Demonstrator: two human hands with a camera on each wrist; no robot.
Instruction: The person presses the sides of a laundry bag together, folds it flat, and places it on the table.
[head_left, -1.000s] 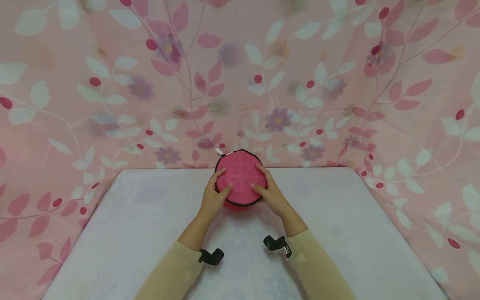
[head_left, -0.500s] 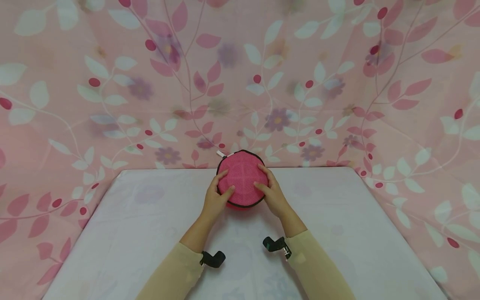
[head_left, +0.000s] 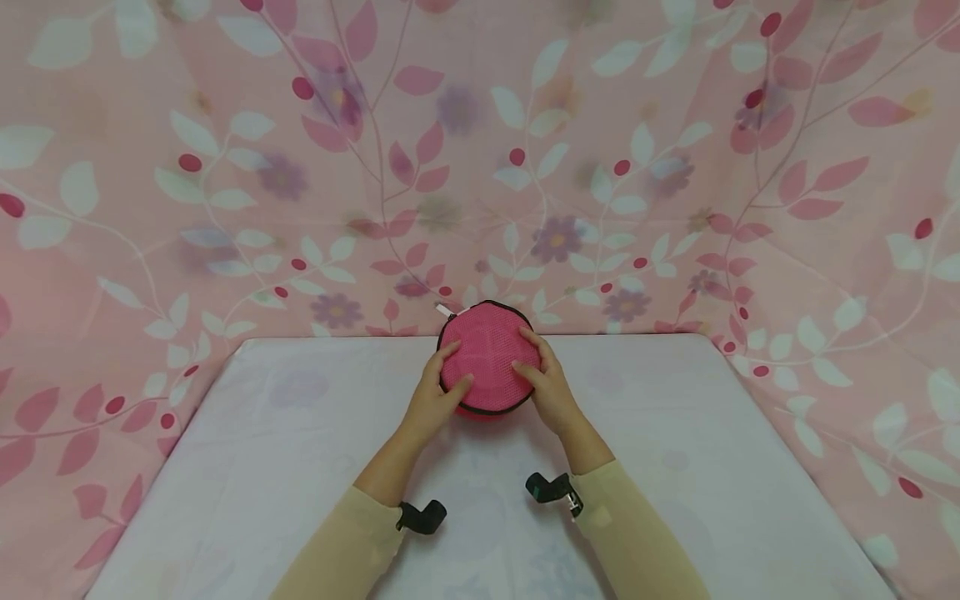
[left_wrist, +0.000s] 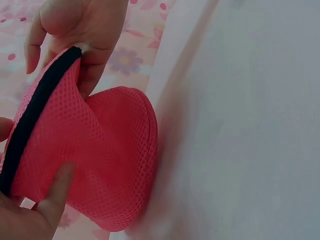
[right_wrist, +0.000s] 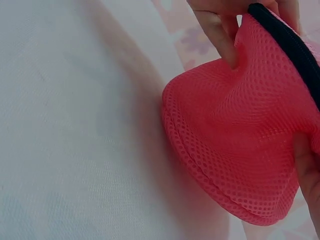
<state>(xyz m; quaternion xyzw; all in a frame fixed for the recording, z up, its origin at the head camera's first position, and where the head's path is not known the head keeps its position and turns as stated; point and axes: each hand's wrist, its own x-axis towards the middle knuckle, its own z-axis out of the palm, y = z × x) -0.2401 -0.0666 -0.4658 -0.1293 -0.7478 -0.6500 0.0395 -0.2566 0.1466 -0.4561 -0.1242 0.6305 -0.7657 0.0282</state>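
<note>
Both hands hold a round pink mesh laundry bag (head_left: 487, 358) at the middle of the far table edge. My left hand (head_left: 435, 392) grips its left side and my right hand (head_left: 551, 392) its right, thumbs and index fingers on the top face. A black zipper band (left_wrist: 37, 115) runs around the upper rim, and a white zipper pull (head_left: 444, 310) sticks out at the far left. In the right wrist view the mesh side (right_wrist: 240, 140) is creased below the band, with fingers pressed into it. The bag's rounded base lies close over the table. Its inside is hidden.
A white cloth with faint prints covers the table (head_left: 300, 467). A pink curtain (head_left: 465, 167) with leaves and flowers hangs right behind the far edge and down both sides. Small black cameras (head_left: 423, 517) sit at the wrists.
The bag and both hands have shifted slightly to the right. The grip of each hand looks the same.
</note>
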